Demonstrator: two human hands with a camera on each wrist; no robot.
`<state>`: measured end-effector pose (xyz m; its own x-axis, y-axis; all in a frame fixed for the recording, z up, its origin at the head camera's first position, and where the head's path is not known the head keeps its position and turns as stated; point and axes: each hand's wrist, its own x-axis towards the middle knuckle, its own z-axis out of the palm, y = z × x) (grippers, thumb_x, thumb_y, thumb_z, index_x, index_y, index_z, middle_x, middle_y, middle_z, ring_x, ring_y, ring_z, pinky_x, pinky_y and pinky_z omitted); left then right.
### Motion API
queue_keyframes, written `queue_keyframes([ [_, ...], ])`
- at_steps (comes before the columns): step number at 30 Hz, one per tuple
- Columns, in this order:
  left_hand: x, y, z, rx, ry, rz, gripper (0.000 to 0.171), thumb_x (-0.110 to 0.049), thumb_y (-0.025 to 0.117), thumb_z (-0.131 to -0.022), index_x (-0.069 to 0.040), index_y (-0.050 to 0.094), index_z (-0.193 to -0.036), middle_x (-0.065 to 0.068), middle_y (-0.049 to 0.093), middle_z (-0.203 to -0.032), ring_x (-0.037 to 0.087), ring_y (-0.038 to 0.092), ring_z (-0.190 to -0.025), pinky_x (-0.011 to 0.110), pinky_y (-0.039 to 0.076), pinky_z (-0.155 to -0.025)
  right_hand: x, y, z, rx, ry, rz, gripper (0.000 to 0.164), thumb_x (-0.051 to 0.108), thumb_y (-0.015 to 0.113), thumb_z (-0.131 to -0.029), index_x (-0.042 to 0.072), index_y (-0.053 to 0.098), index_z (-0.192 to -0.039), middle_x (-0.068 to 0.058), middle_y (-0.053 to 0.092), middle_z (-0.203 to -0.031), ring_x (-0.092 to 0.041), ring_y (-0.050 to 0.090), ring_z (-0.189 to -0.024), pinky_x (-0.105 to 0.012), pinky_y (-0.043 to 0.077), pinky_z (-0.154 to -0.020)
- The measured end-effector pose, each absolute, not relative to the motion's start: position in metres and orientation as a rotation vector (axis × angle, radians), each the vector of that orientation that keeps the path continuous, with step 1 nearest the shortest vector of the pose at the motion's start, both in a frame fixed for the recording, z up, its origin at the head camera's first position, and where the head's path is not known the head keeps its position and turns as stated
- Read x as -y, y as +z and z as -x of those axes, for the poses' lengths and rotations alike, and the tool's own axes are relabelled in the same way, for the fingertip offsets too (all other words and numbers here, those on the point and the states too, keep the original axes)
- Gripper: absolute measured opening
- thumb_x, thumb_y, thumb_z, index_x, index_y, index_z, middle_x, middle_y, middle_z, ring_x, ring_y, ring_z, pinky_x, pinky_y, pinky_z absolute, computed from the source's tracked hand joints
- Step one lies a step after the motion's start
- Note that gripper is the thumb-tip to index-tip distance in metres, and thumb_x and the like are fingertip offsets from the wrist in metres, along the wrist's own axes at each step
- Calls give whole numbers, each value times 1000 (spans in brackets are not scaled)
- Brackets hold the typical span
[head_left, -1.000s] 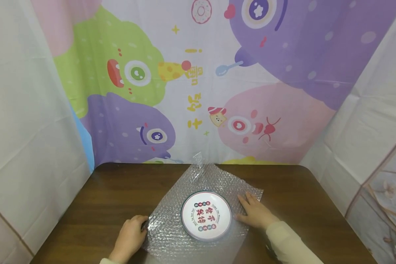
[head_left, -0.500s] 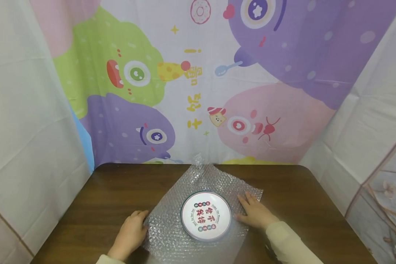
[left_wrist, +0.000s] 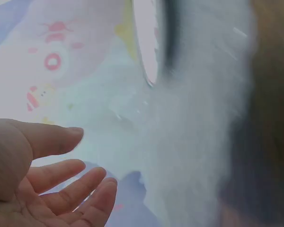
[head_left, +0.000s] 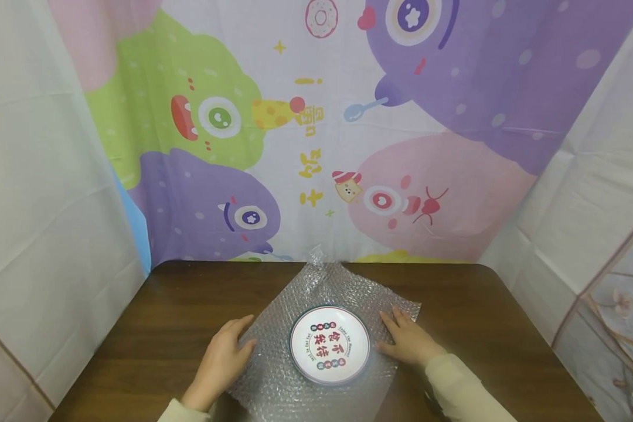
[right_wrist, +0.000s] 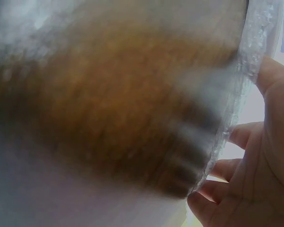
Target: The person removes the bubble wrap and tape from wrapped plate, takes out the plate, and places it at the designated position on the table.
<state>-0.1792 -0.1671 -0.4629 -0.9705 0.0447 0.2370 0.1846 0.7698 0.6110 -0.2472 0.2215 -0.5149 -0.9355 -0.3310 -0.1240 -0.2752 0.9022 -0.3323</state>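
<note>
A round white plate (head_left: pixel 329 351) with red lettering and a dark rim lies on a sheet of bubble wrap (head_left: pixel 274 375) on the table. My left hand (head_left: pixel 220 358) is over the wrap's left edge, thumb apart from the fingers. The left wrist view shows that hand's fingers (left_wrist: pixel 75 196) loosely bent, with nothing between them and the thumb. On the wrap's right corner, beside the plate, my right hand (head_left: pixel 410 340) rests with spread fingers. Seen from the right wrist, its fingertips (right_wrist: pixel 244 134) press on the wrap's surface.
The dark brown wooden table (head_left: pixel 190 305) has a rounded far edge. Behind it hangs a cloth (head_left: pixel 316 228) with cartoon monsters. Pale cloth walls (head_left: pixel 42 205) stand on both sides. A twisted tip of the wrap reaches past the table's far edge.
My left hand has let go of the wrap's left edge and moved up and right over it, its fingers opening out. My right hand and the plate have stayed in place.
</note>
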Motion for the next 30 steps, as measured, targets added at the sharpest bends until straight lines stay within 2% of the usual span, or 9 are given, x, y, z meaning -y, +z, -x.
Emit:
queue_keyframes([
  [5, 152, -453, 186, 2712, -1187, 181, 46, -12, 67, -90, 1, 56, -133, 17, 62, -127, 34, 62, -111, 44, 54, -91, -222, -516, 247, -2894, -454, 466, 85, 55, 61, -88, 3, 35, -150, -33, 21, -156, -52, 20, -143, -64, 23, -114],
  [8, 142, -451, 191, 2696, -1306, 196, 45, -14, 66, -91, 3, 55, -132, 19, 61, -128, 34, 62, -111, 44, 54, -91, -222, -516, 247, -2898, -446, 467, 84, 54, 61, -89, 3, 35, -150, -33, 21, -156, -53, 21, -143, -64, 23, -114],
  [18, 118, -469, 210, 2805, -1504, 178, 58, -24, 64, -92, 9, 47, -137, 30, 55, -133, 47, 55, -118, 55, 51, -93, -221, -514, 245, -2878, -411, 464, 84, 55, 57, -91, 3, 30, -152, -33, 17, -157, -52, 18, -144, -63, 21, -116],
  [23, 113, -483, 217, 2865, -1511, 115, 62, -22, 65, -91, 10, 43, -139, 32, 53, -134, 49, 53, -121, 56, 49, -97, -221, -514, 245, -2877, -397, 460, 84, 55, 55, -92, 4, 29, -153, -32, 16, -158, -51, 17, -145, -62, 20, -117],
  [30, 110, -497, 223, 2934, -1393, 53, 50, -19, 68, -86, 9, 57, -126, 26, 64, -117, 41, 61, -107, 54, 52, -90, -220, -515, 245, -2880, -383, 457, 84, 55, 55, -92, 4, 29, -153, -32, 16, -158, -51, 16, -145, -61, 20, -117],
])
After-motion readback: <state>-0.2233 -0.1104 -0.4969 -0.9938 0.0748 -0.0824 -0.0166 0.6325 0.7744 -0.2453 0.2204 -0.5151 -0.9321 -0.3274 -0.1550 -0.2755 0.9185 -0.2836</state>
